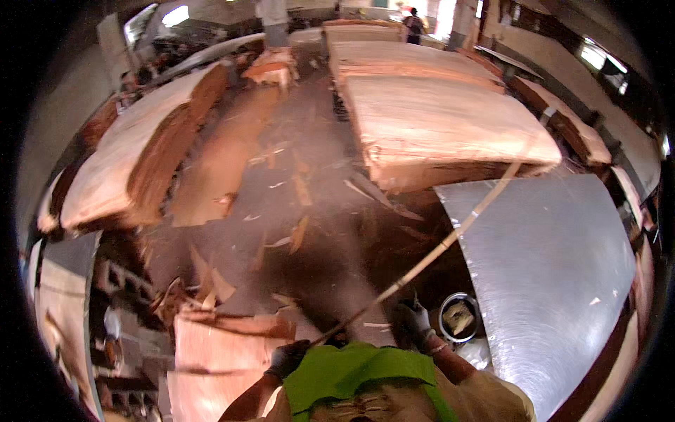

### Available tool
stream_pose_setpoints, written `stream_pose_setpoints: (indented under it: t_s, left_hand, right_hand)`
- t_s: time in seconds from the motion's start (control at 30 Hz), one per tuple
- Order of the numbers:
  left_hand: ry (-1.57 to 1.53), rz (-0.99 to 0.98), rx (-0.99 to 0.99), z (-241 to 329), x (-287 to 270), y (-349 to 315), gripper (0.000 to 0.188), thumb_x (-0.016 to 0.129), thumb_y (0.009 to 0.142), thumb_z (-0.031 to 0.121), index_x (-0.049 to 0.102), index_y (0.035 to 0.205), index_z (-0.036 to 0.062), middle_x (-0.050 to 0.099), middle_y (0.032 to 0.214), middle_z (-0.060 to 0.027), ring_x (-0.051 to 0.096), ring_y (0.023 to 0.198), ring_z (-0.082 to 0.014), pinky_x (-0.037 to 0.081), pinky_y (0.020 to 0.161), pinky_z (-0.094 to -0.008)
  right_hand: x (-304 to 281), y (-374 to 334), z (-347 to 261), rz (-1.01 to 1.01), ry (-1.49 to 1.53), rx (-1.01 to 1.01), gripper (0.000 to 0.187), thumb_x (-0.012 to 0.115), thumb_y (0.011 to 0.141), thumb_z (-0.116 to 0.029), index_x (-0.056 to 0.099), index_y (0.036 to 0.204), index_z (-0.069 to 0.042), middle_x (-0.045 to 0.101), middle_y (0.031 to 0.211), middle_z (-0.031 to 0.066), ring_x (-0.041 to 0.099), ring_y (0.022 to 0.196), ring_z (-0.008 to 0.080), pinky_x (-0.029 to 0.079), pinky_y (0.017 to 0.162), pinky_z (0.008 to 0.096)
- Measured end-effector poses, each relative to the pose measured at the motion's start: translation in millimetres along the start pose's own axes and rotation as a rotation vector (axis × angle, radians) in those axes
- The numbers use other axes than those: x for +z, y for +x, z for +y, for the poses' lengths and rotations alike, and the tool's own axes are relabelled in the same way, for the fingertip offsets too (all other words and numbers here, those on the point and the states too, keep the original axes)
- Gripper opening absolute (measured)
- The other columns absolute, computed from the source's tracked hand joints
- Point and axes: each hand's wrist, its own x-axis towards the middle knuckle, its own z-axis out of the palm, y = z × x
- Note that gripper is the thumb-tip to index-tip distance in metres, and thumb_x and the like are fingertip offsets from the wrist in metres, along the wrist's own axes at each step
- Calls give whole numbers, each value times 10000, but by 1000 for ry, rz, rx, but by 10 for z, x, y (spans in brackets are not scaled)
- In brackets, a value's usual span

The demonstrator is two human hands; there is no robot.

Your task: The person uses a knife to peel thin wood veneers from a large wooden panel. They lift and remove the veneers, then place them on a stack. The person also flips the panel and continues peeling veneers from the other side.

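Observation:
A long, thin bamboo pole [429, 259] slants from low centre up to the right, its far end reaching over the metal table and close to a stack of veneer. My left hand [287, 357], in a dark-and-grey glove, is closed around its lower end. My right hand [416, 320], also gloved, hangs low at the right, apart from the pole. Its fingers are dark and blurred, so their shape is unclear. Nearest to it stands a round bucket [444, 330] with a tan lump [458, 318] inside. Green cloth [358, 373] covers my front.
A large metal-topped table [548, 246] stands at the right. Tall veneer stacks [450, 119] lie ahead, with another stack [140, 148] at the left. Veneer sheets [218, 344] lie low at the left. Torn scraps [299, 232] litter the floor. A person [413, 27] stands far back.

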Motion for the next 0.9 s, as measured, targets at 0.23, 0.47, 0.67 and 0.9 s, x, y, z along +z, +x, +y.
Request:
stream_pose_setpoints:
  t_s: [0.23, 0.47, 0.67, 0.9]
  left_hand:
    - [208, 118, 39, 432, -695, 2263, 267, 511, 887, 287, 658, 992, 89, 657, 857, -138, 621, 795, -304, 478, 716, -378]
    - [34, 122, 194, 487, -1316, 5221, 343, 521, 886, 323, 597, 1137, 101, 649, 988, -137, 626, 877, -296, 479, 758, -356]
    - [-75, -87, 245, 1897, -1893, 7612, 309, 551, 869, 194, 584, 1142, 51, 655, 923, -76, 602, 745, -183, 487, 695, -317]
    - [418, -177, 196, 1665, -2594, 9462, 337, 528, 882, 269, 583, 1122, 39, 645, 842, -102, 591, 713, -180, 485, 700, -334]
  right_hand:
    - [-53, 1335, -166, 99, 82, -19, 288, 608, 832, -115, 517, 1095, -41, 593, 893, 54, 577, 688, 161, 446, 522, 288]
    - [119, 3193, -282, -113, 182, -174, 332, 489, 901, -163, 421, 1218, -91, 586, 1009, 111, 569, 706, 211, 463, 562, 310]
    - [529, 5414, -657, -129, -207, -600, 239, 465, 911, -260, 535, 1076, -102, 598, 840, 91, 529, 613, 172, 424, 503, 278]
    - [1256, 7455, -2291, 120, 635, 197, 205, 597, 832, -235, 620, 938, -62, 547, 617, 35, 444, 415, 152, 375, 400, 284]
